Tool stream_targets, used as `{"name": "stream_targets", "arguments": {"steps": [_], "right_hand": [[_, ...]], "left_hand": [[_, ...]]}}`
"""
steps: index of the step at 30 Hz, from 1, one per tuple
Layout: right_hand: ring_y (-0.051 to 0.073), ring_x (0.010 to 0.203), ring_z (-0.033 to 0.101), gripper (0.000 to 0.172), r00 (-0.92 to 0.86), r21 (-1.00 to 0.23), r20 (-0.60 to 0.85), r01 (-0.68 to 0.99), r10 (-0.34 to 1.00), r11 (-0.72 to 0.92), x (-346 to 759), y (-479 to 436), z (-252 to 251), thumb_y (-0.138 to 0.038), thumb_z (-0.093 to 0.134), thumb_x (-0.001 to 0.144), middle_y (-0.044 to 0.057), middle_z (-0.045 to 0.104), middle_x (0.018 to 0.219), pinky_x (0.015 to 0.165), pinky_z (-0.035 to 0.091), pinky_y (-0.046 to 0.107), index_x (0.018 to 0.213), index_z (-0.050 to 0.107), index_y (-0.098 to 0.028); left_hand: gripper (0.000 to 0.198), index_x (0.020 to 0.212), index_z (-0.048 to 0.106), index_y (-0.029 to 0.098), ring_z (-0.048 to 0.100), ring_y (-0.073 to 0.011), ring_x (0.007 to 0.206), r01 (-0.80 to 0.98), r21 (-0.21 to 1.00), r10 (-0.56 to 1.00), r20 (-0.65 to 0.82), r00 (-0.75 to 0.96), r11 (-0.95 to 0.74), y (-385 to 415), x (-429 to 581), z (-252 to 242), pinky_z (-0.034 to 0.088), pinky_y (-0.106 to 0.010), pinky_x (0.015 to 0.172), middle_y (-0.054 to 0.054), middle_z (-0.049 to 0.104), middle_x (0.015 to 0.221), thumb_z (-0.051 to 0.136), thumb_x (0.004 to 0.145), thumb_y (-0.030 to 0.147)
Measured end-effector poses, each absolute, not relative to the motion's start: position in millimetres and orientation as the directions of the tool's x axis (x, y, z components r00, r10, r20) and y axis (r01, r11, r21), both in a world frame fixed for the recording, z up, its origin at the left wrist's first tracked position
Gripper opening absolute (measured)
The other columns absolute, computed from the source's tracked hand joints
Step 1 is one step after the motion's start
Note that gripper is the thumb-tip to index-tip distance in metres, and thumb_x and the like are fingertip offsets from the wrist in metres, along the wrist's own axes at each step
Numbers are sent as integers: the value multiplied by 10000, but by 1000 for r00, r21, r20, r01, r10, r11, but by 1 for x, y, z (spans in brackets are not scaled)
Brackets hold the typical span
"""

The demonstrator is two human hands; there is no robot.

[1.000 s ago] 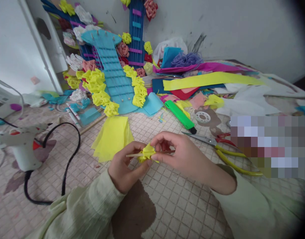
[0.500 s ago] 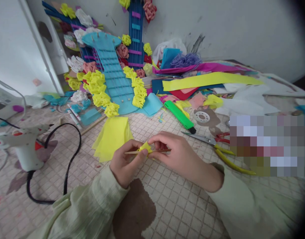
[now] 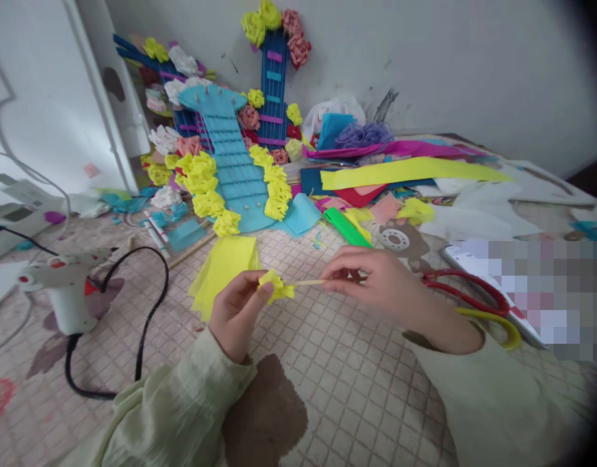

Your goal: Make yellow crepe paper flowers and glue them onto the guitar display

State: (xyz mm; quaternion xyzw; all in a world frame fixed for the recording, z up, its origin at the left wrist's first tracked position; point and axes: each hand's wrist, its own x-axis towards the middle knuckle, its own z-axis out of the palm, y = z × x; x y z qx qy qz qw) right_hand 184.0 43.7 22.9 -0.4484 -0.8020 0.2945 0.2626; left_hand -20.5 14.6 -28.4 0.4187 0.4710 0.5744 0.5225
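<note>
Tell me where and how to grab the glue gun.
Grip the glue gun by its handle, probably best from the left. The handle reaches toward the person, while the nozzle points right and the cord loops out on that side. The left hand is nearer, but it holds the flower.

Smudged grey wall (image 3: 464, 71), gridded tabletop (image 3: 357, 389)

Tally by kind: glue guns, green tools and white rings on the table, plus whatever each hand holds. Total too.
Glue gun: 1
Green tool: 1
White ring: 1
Crumpled yellow piece, in the left hand: 1
Thin stick, in the right hand: 1
Total: 5
</note>
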Motion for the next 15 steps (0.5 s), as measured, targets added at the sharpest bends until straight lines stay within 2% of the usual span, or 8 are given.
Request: {"name": "stream_targets", "arguments": {"steps": [4,7,10,15], "right_hand": [[132,690,565,46,-411,-716,192,563,891,414,186,42,28,-222,603,760,13,634,764,584,444,248,745,642,-201],[126,698,571,73,-443,-772,190,484,876,412,178,37,25,-240,577,784,7,635,781,577,445,237,787,641,-206],[118,708,576,94,-483,-813,166,426,860,396,169,32,20,-237,566,793,7,641,785,592,450,228,801,650,-198],[126,734,584,117,-452,-835,159,414,878,364,163,29,14,-257,567,789,18,650,835,622,469,238,853,642,-193]], "left_hand": [[176,796,569,173,593,-165,776,-279,960,997,9,-71,-29,13,-18,-29,462,-298,707,-24,642,760,654,681,276],[203,864,581,157,598,-181,795,-165,985,998,38,-43,-45,10,-15,-24,474,-312,716,-53,653,806,618,716,290],[180,850,623,144,595,-178,800,-13,994,994,112,20,-111,5,-12,-18,483,-293,711,-71,651,850,592,738,281],[121,819,660,154,593,-183,870,-4,960,954,280,107,-281,3,-9,-14,478,-305,779,-81,651,884,570,752,198]]}}
